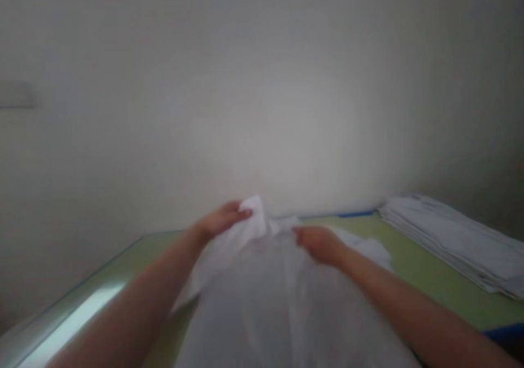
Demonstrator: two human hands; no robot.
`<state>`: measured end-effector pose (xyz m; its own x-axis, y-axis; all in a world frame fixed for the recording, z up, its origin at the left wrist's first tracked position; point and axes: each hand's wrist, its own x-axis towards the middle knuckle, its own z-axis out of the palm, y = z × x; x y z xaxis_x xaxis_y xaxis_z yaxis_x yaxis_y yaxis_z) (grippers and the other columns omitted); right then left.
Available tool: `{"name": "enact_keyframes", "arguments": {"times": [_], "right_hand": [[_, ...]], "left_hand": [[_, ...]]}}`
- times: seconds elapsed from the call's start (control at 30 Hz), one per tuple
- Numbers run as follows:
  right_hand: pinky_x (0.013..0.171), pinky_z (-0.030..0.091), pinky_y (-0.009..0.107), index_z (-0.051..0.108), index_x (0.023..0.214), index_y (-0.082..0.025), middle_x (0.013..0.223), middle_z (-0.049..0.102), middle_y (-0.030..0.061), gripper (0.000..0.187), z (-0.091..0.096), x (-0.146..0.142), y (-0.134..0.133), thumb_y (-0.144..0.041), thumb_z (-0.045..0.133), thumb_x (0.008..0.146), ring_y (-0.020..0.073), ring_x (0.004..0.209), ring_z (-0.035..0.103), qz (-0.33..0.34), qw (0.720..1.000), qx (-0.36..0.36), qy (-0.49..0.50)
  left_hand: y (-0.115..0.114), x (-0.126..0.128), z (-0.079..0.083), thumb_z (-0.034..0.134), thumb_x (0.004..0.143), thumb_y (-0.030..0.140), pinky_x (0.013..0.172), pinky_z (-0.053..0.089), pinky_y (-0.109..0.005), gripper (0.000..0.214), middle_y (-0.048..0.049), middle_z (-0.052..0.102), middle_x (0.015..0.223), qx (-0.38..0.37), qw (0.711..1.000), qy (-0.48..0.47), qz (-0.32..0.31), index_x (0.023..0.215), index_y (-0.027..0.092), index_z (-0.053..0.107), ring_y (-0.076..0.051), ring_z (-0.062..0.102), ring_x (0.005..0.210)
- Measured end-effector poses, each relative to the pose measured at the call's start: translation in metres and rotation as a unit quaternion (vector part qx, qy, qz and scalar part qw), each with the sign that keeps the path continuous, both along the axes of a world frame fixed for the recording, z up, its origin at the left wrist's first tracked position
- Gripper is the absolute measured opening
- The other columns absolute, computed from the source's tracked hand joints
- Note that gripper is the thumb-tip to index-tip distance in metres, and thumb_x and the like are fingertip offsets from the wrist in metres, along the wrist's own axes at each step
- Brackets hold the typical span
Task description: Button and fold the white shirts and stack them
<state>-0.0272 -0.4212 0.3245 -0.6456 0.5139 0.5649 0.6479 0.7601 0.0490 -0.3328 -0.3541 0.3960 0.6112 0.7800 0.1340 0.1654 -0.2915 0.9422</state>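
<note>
A white cloth [282, 297] lies spread along the green table [426, 275] from near me to the far edge. My left hand [223, 219] is closed on the cloth's far left corner and lifts it a little. My right hand [319, 244] rests on the cloth's far end, fingers curled into the fabric. The picture is blurred, so finger detail is poor.
A stack of folded white cloths [454, 239] lies at the right of the table. A plain pale wall [262, 84] stands right behind the table's far edge. Blue tape [356, 213] marks that edge. Something dark blue [505, 334] shows at the lower right.
</note>
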Motion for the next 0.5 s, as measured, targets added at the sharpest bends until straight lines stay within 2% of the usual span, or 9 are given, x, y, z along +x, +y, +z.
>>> {"name": "enact_keyframes", "arguments": {"times": [0.07,0.13,0.2,0.23,0.3,0.37,0.4,0.43,0.5], "right_hand": [[0.09,0.042,0.029,0.066,0.094,-0.02,0.118,0.061,0.0065,0.028,-0.04,-0.029,0.002,-0.009,0.049,0.074,0.017,0.107,0.056,0.062,0.992,-0.073,-0.081],[0.088,0.043,0.03,0.065,0.093,-0.021,0.112,0.064,0.0061,0.027,-0.06,-0.04,0.005,-0.009,0.05,0.073,0.0188,0.103,0.057,0.068,0.984,-0.143,-0.077],[0.081,0.045,0.03,0.063,0.09,-0.02,0.096,0.068,0.0055,0.025,-0.059,-0.039,0.014,-0.008,0.049,0.072,0.0175,0.091,0.061,0.041,0.975,-0.216,0.032],[0.077,0.047,0.029,0.062,0.087,-0.019,0.087,0.068,0.0047,0.023,-0.053,-0.036,0.02,-0.008,0.047,0.072,0.0161,0.083,0.061,0.03,0.96,-0.256,0.112],[0.07,0.049,0.028,0.058,0.085,-0.018,0.08,0.065,0.0031,0.019,-0.038,-0.027,0.031,-0.009,0.047,0.072,0.0142,0.074,0.061,0.048,0.9,-0.338,0.27],[0.068,0.05,0.029,0.056,0.093,-0.018,0.088,0.064,0.0036,0.024,-0.027,-0.021,0.038,-0.013,0.052,0.071,0.0148,0.078,0.061,0.104,0.821,-0.401,0.392],[0.071,0.05,0.03,0.055,0.102,-0.02,0.097,0.063,0.0049,0.032,-0.024,-0.018,0.038,-0.015,0.057,0.07,0.016,0.085,0.06,0.135,0.788,-0.423,0.427],[0.075,0.05,0.031,0.052,0.11,-0.022,0.107,0.06,0.0063,0.043,-0.024,-0.017,0.037,-0.018,0.062,0.069,0.0175,0.093,0.059,0.162,0.765,-0.44,0.441],[0.081,0.048,0.032,0.049,0.119,-0.023,0.116,0.057,0.0081,0.058,-0.028,-0.018,0.031,-0.022,0.07,0.065,0.0194,0.102,0.056,0.192,0.752,-0.468,0.423]], "left_hand": [[0.003,0.031,-0.019,0.063,0.072,0.048,0.064,0.048,-0.027,0.039,-0.0081,0.068,0.081,-0.001,0.999,-0.002,-0.037,0.086,0.012,0.064,-0.017,0.061,0.066],[0.008,0.046,-0.036,0.063,0.072,0.05,0.066,0.047,-0.028,0.04,-0.0083,0.067,0.082,-0.005,0.998,0.015,-0.064,0.086,0.012,0.064,-0.017,0.061,0.069],[0.013,0.051,-0.048,0.063,0.071,0.051,0.064,0.047,-0.027,0.042,-0.0082,0.067,0.082,-0.009,0.997,0.034,-0.076,0.085,0.011,0.065,-0.018,0.061,0.069],[0.017,0.052,-0.053,0.063,0.071,0.052,0.064,0.047,-0.027,0.043,-0.0081,0.067,0.082,-0.009,0.996,0.039,-0.076,0.085,0.011,0.065,-0.018,0.061,0.069],[0.023,0.053,-0.058,0.063,0.071,0.053,0.065,0.046,-0.027,0.045,-0.008,0.067,0.083,-0.003,0.997,0.04,-0.069,0.086,0.011,0.064,-0.017,0.061,0.07],[0.028,0.056,-0.062,0.062,0.072,0.054,0.067,0.046,-0.027,0.046,-0.0078,0.067,0.084,0.006,0.997,0.035,-0.064,0.088,0.011,0.064,-0.017,0.06,0.072],[0.03,0.058,-0.064,0.061,0.072,0.054,0.068,0.046,-0.027,0.046,-0.0076,0.067,0.083,0.009,0.997,0.032,-0.064,0.088,0.01,0.064,-0.017,0.06,0.072],[0.032,0.06,-0.066,0.06,0.073,0.054,0.069,0.046,-0.027,0.047,-0.0076,0.066,0.083,0.011,0.997,0.029,-0.066,0.088,0.01,0.064,-0.017,0.06,0.073],[0.035,0.067,-0.071,0.058,0.074,0.056,0.07,0.047,-0.028,0.048,-0.0077,0.066,0.083,0.014,0.997,0.021,-0.068,0.089,0.01,0.063,-0.017,0.06,0.074]]}}
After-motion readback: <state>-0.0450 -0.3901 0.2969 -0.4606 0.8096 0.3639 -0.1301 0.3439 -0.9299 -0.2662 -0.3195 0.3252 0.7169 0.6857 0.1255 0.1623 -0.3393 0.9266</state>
